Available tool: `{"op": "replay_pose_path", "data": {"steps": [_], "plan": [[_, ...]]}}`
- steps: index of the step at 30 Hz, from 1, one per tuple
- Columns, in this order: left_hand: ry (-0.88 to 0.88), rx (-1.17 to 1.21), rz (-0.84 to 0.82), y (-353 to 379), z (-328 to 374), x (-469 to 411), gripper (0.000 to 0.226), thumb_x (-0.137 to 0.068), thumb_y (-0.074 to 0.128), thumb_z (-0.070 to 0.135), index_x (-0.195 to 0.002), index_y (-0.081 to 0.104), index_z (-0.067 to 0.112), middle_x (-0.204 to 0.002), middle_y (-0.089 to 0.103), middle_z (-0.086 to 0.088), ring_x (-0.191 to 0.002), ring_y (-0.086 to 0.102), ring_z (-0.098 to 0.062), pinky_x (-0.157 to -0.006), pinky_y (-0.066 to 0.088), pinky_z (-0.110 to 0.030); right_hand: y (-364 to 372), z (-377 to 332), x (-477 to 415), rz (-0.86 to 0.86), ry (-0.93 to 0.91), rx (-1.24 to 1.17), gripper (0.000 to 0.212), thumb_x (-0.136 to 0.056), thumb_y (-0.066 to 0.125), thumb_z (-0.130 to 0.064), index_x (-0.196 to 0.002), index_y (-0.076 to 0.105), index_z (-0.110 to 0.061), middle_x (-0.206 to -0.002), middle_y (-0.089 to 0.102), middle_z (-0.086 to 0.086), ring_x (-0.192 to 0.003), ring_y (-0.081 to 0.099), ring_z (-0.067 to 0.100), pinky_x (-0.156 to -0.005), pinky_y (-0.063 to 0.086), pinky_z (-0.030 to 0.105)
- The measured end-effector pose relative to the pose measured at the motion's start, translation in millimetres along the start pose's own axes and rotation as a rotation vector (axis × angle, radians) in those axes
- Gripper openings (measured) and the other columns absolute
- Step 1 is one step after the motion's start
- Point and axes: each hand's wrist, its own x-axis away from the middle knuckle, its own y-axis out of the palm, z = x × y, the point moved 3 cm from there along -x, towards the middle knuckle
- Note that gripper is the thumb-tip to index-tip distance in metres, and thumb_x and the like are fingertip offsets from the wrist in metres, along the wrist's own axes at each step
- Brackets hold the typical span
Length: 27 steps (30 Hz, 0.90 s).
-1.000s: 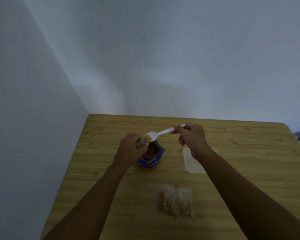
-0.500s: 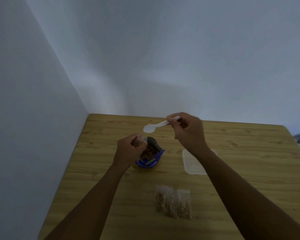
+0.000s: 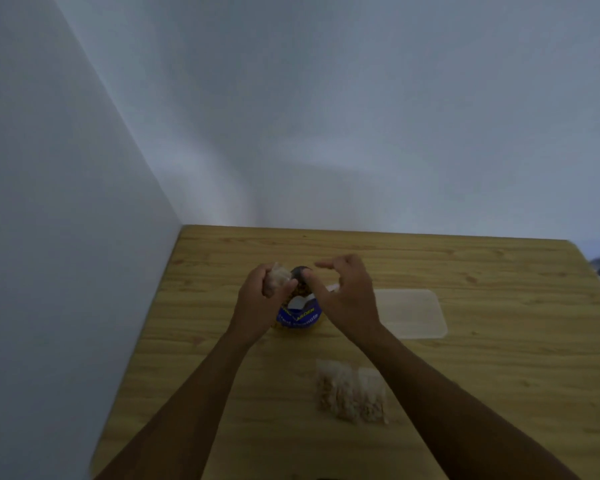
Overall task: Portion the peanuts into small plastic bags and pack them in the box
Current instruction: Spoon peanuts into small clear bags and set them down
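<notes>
Two hands, left [image 3: 264,299] gripping crinkly clear bag [image 3: 280,274], right [image 3: 349,299] spread empty, white plastic spoon [image 3: 303,301]

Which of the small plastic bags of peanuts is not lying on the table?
The small bag gripped in the left hand, raised above the blue peanut packet. The other filled bags lie together on the wooden table, nearer the person.

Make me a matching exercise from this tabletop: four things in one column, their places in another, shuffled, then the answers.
1 white spoon
2 small bag
3 filled bags
4 clear box

A held in the left hand
B flat on the table, right of the right hand
C resting in the blue peanut pack
D lying nearest the camera

1-C, 2-A, 3-D, 4-B
</notes>
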Motion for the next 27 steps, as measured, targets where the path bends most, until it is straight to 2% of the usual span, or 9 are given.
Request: {"op": "replay_pose_path", "data": {"steps": [2,5,7,9,11,13,15,24,27], "plan": [[0.009,0.016,-0.036,8,2,3,0.054,-0.084,0.073,0.044,-0.128,0.054,0.020,-0.114,0.064,0.001,-0.099,0.065,-0.011,-0.070,0.052,-0.015,0,-15,0,-0.134,0.020,-0.021,0.032,-0.081,0.067,-0.058,-0.092,0.077,-0.030,-0.089,0.068,-0.012,-0.082,0.062,0.001,-0.070,0.051,0.020],[0.008,0.062,-0.081,18,6,11,0.066,-0.078,0.078,0.040,-0.134,0.047,0.025,-0.123,0.059,0.006,-0.109,0.061,-0.006,-0.082,0.055,-0.023,2,-14,-4,-0.316,0.221,-0.203,0.013,-0.081,0.077,-0.038,-0.081,0.081,-0.025,-0.073,0.075,-0.009,-0.071,0.067,-0.001,-0.064,0.052,0.019],[0.015,0.079,-0.088,21,10,19,0.063,-0.078,0.075,0.040,-0.131,0.047,0.021,-0.111,0.061,0.009,-0.096,0.061,-0.002,-0.079,0.053,-0.024,-1,-6,-6,-0.315,0.278,-0.261,0.004,-0.078,0.079,-0.024,-0.076,0.082,-0.022,-0.071,0.076,-0.008,-0.071,0.068,0.001,-0.064,0.050,0.021],[0.026,0.150,-0.104,22,15,28,0.027,-0.088,0.068,0.023,-0.110,0.055,0.013,-0.086,0.060,0.011,-0.074,0.056,-0.002,-0.067,0.048,-0.023,-5,2,-2,-0.308,0.296,-0.299,0.003,-0.079,0.079,-0.021,-0.078,0.082,-0.020,-0.073,0.076,-0.007,-0.072,0.068,0.003,-0.065,0.051,0.021],[0.012,0.246,-0.116,24,15,36,0.003,-0.096,0.056,0.010,-0.093,0.057,0.011,-0.080,0.062,0.002,-0.074,0.056,-0.007,-0.065,0.047,-0.028,-11,8,7,-0.309,0.309,-0.363,0.006,-0.084,0.078,-0.022,-0.084,0.081,-0.016,-0.076,0.076,-0.003,-0.070,0.067,0.006,-0.061,0.050,0.020],[0.010,0.229,-0.083,26,10,45,0.017,-0.098,0.055,0.027,-0.093,0.063,0.013,-0.086,0.066,-0.012,-0.077,0.060,-0.018,-0.068,0.049,-0.037,-17,15,21,-0.314,0.304,-0.422,0.012,-0.090,0.074,-0.021,-0.090,0.080,-0.010,-0.079,0.077,0.007,-0.071,0.070,0.013,-0.058,0.051,0.020],[0.007,0.178,-0.058,31,-4,54,0.024,-0.095,0.056,0.040,-0.092,0.069,0.020,-0.084,0.070,-0.009,-0.078,0.066,-0.024,-0.069,0.053,-0.044,-17,27,37,-0.319,0.357,-0.493,0.014,-0.092,0.072,-0.023,-0.092,0.079,-0.010,-0.081,0.077,0.012,-0.072,0.072,0.020,-0.059,0.055,0.025],[-0.273,0.082,-0.116,87,-54,102,0.018,-0.094,0.064,0.027,-0.082,0.076,0.023,-0.069,0.072,-0.005,-0.062,0.066,-0.013,-0.066,0.060,-0.047,-3,110,115,-0.206,0.670,-0.445,0.014,-0.091,0.073,-0.018,-0.079,0.077,-0.013,-0.071,0.073,0.014,-0.050,0.065,0.016,-0.052,0.052,0.027],[-0.269,-0.049,-0.156,106,-67,108,0.014,-0.090,0.067,0.028,-0.091,0.078,0.019,-0.079,0.075,0.003,-0.072,0.070,-0.009,-0.072,0.060,-0.039,-6,135,127,-0.183,0.686,-0.286,0.015,-0.088,0.075,-0.022,-0.076,0.078,-0.013,-0.066,0.074,0.004,-0.053,0.069,0.016,-0.056,0.054,0.031]]}}
